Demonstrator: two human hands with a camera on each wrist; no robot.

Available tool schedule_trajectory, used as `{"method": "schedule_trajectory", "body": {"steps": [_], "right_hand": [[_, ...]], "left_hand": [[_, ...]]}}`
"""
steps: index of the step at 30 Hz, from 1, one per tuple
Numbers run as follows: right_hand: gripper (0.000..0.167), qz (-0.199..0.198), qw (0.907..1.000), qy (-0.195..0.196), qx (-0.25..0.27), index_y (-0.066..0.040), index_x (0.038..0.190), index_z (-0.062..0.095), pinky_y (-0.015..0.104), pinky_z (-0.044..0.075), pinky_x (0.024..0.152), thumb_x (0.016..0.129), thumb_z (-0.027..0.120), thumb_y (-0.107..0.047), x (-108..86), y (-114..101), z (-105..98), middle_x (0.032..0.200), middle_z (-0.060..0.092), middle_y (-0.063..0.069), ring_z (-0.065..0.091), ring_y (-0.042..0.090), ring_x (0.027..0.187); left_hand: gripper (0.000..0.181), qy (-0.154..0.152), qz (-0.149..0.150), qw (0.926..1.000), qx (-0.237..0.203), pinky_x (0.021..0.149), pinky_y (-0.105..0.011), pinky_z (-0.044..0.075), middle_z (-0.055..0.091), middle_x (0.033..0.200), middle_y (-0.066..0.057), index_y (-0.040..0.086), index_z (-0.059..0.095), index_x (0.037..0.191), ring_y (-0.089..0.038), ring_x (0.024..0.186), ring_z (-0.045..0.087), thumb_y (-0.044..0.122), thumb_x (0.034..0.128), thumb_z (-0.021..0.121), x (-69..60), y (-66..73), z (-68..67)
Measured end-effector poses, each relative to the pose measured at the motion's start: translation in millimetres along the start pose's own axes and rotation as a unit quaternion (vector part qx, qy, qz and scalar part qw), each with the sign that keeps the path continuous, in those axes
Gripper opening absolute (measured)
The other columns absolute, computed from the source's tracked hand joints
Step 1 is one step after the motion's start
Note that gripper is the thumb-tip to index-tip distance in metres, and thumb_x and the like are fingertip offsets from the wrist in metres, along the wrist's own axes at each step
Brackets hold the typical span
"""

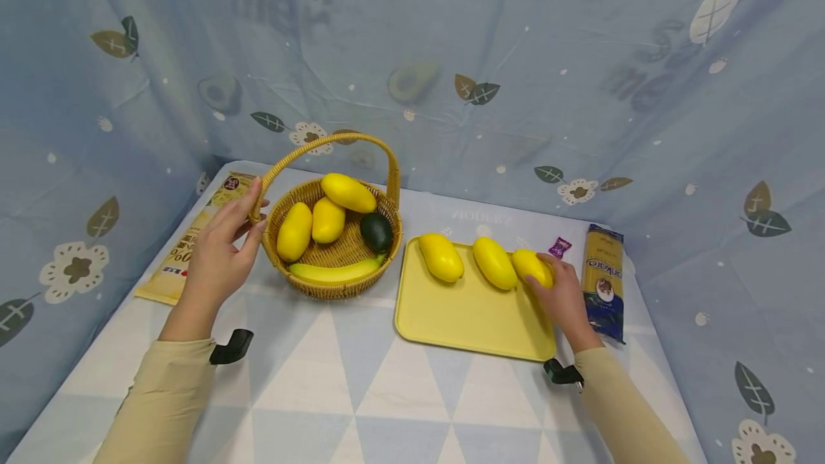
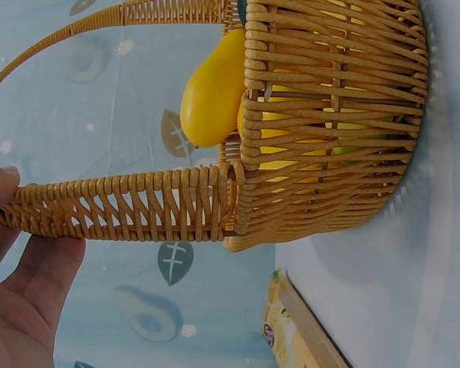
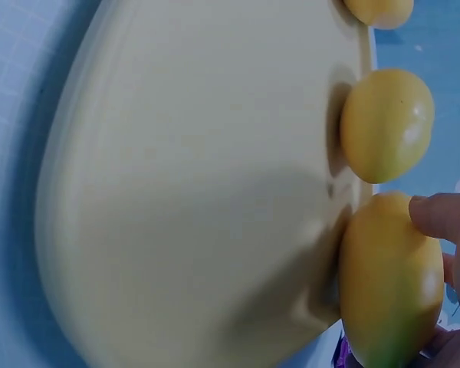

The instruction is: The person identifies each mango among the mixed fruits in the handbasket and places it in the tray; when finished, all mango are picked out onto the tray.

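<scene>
My left hand [image 1: 222, 249] grips the left side of the wicker basket's handle [image 1: 329, 137]; in the left wrist view its thumb and fingers lie around the handle [image 2: 123, 205]. Inside the basket [image 1: 331, 291] are several yellow mangoes, a banana [image 1: 335, 272] and a dark green avocado [image 1: 377, 233]. My right hand [image 1: 562, 296] holds the rightmost mango [image 1: 532, 268] at the back right of the yellow tray [image 1: 470, 321]. Two other mangoes [image 1: 441, 257] [image 1: 494, 263] lie along the tray's back edge. The right wrist view shows the thumb on the held mango [image 3: 391, 284].
A yellow snack bag [image 1: 169, 276] lies left of the basket. Right of the tray is a blue and gold packet [image 1: 604, 281], with a small purple candy [image 1: 560, 247] behind the right hand. A patterned curtain [image 1: 464, 34] stands behind the table.
</scene>
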State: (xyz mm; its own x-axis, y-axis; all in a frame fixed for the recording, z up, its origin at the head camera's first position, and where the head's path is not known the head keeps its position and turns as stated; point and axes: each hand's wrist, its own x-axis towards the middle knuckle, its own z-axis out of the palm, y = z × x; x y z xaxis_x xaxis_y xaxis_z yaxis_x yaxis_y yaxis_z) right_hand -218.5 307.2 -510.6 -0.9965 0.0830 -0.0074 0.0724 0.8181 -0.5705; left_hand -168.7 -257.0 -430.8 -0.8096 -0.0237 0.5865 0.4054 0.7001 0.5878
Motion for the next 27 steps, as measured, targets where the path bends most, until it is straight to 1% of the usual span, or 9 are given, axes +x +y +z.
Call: {"method": "schedule_trajectory", "body": {"steps": [8,17,24,27], "right_hand": [[0.063,0.004,1.0,-0.006,-0.003,-0.011,0.155,0.042,0.065,0.033,0.115,0.102,0.064,-0.035,-1.1,3.0,-0.7,0.153,0.034,0.028,0.038,0.049,0.137],[0.066,0.013,0.9998,-0.016,0.001,-0.016,0.158,0.038,0.067,0.035,0.112,0.101,0.063,-0.038,-5.1,-1.4,-2.0,0.156,0.031,0.026,0.038,0.049,0.137],[0.066,0.011,0.9998,-0.018,-0.001,-0.015,0.158,0.038,0.07,0.034,0.111,0.102,0.061,-0.039,-6.7,-2.4,-3.6,0.156,0.03,0.027,0.037,0.05,0.137],[0.064,0.004,0.9999,-0.012,-0.004,-0.015,0.157,0.04,0.07,0.034,0.111,0.102,0.061,-0.039,-7.0,-2.7,-5.5,0.154,0.031,0.028,0.038,0.049,0.136]], "left_hand": [[0.081,0.001,-0.001,1.0,0.001,0.099,-0.002,0.035,0.063,0.128,-0.015,0.029,0.038,0.158,-0.031,0.111,0.063,-0.011,0.0932,0.065,-0.3,1.6,-0.5],[0.083,0.0,-0.003,1.0,0.001,0.099,-0.001,0.035,0.063,0.129,-0.015,0.033,0.038,0.158,-0.031,0.112,0.062,-0.01,0.0934,0.065,-0.4,0.3,-0.3],[0.082,0.0,-0.005,1.0,0.002,0.099,-0.001,0.035,0.062,0.129,-0.014,0.032,0.038,0.158,-0.031,0.112,0.063,-0.01,0.0935,0.065,-0.6,0.2,-0.2],[0.082,0.0,-0.004,1.0,0.002,0.099,-0.001,0.035,0.062,0.129,-0.014,0.032,0.038,0.158,-0.031,0.112,0.063,-0.011,0.0933,0.065,-0.6,0.2,0.0]]}}
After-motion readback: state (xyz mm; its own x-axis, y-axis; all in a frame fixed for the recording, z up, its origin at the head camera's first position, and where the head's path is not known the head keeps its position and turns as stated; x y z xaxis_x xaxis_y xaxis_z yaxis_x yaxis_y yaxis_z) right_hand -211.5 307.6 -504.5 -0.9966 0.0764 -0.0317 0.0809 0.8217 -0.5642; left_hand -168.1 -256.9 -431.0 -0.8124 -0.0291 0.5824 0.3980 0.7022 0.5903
